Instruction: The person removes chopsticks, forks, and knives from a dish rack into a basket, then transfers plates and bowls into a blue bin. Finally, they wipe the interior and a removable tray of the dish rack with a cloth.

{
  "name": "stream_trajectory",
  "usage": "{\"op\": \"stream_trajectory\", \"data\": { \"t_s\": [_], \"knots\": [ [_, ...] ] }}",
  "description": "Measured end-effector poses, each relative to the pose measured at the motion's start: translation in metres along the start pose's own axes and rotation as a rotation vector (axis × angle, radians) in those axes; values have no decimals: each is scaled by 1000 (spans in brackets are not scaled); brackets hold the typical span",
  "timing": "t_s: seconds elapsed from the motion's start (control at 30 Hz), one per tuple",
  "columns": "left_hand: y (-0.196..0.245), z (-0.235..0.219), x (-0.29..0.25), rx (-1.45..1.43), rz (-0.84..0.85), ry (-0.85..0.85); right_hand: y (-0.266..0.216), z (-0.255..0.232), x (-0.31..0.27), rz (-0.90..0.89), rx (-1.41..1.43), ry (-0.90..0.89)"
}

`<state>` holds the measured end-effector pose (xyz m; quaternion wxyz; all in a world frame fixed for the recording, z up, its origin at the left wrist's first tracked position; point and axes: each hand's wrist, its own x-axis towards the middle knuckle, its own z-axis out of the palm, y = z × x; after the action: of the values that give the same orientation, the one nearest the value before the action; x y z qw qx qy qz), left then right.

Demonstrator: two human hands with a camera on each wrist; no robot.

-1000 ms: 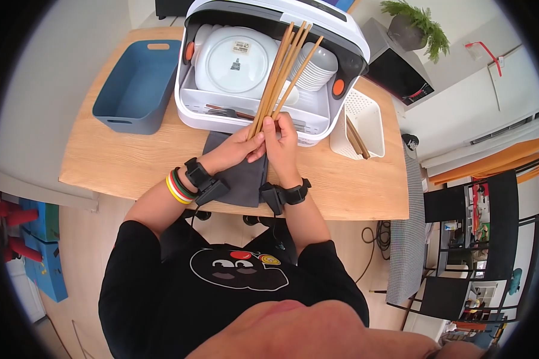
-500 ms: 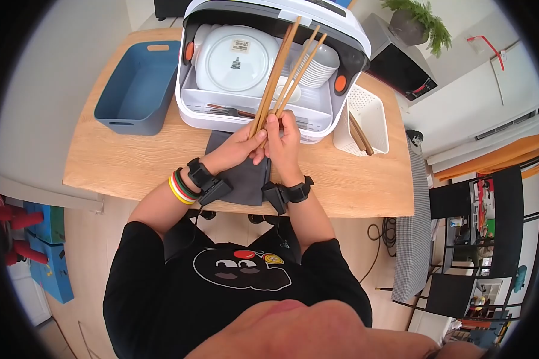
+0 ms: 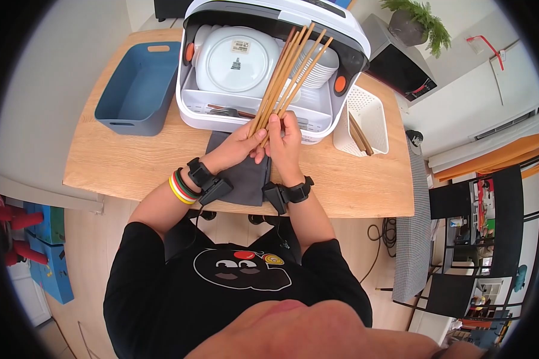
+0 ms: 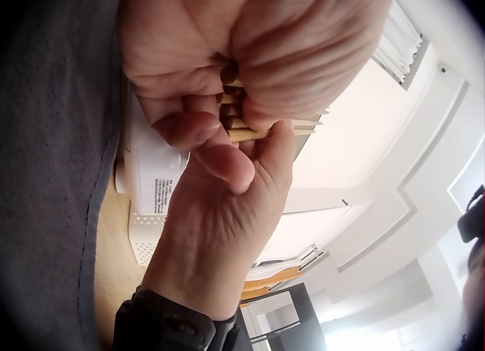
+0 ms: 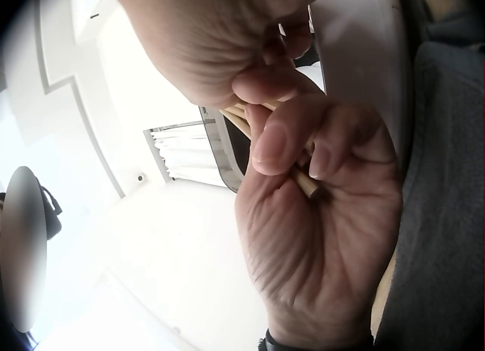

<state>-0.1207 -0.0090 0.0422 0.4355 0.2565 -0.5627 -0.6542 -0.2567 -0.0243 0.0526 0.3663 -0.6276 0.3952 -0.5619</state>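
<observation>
Pinching the chopsticks (image 3: 279, 78) near their lower ends, we have both hands on them at once, with the fingers curled and the thumbs pressed along the wood. Our left hand (image 3: 239, 148) grips the denser part of the bunch, while our right hand (image 3: 286, 139), just beside it and nearly touching, pinches the few that fan out to the right. Neither hand is clearly nearer, since the chopsticks lie between and within both; in the left wrist view their butt ends show among our bent fingers. Their long axis runs from our fingers away from the near edge of the surface (image 3: 329, 185), slanting toward its far right corner. As we judge it, that slant matters most from here: the butts are with us, while the long free ends stretch forward. In the head view those ends cross the front compartment of the white box (image 3: 188, 113) at the far edge, passing between the plate (image 3: 221, 66) and the stacked bowls (image 3: 317, 75). Below our wrists, a grey cloth (image 3: 245, 185) reaches the near edge. Farther out, a blue bin (image 3: 144, 122) stands near the far left corner, and a white basket (image 3: 368, 107) holding more sticks (image 3: 359, 136) stands by the right edge.
</observation>
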Motion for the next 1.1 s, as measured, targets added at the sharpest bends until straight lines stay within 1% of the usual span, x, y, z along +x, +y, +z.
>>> {"op": "stream_trajectory", "data": {
  "t_s": [0.27, 0.33, 0.47, 0.53, 0.57, 0.67, 0.83, 0.93, 1.07, 1.1],
  "knots": [
    [-1, 0, 0, 23, -5, 4, -4, 0, -1, 3, -12, 24],
    [0, 0, 1, 30, -3, 2, -4, 1, 0, -53, -24, 55],
    [0, 1, 0, 56, -21, -4, -1, -1, 0, -77, -12, 109],
    [1, 2, -1, 61, -58, -4, -3, -1, -1, -40, 95, 127],
    [2, 2, -1, 61, -58, -4, -3, -2, -1, -40, 95, 127],
    [3, 1, -2, 39, -76, -23, -3, -2, -1, -55, 76, 110],
    [-6, -2, 1, 23, -20, -12, 0, -1, 0, -143, 14, 103],
    [-6, -3, 1, -2, -25, -4, -5, -2, -1, -99, -10, 65],
    [-8, -4, 1, -26, -4, -1, -8, -2, -1, -116, -84, 22],
    [-9, -4, 1, -32, 2, 2, -11, -2, -1, -89, -91, 2]
  ]
}}
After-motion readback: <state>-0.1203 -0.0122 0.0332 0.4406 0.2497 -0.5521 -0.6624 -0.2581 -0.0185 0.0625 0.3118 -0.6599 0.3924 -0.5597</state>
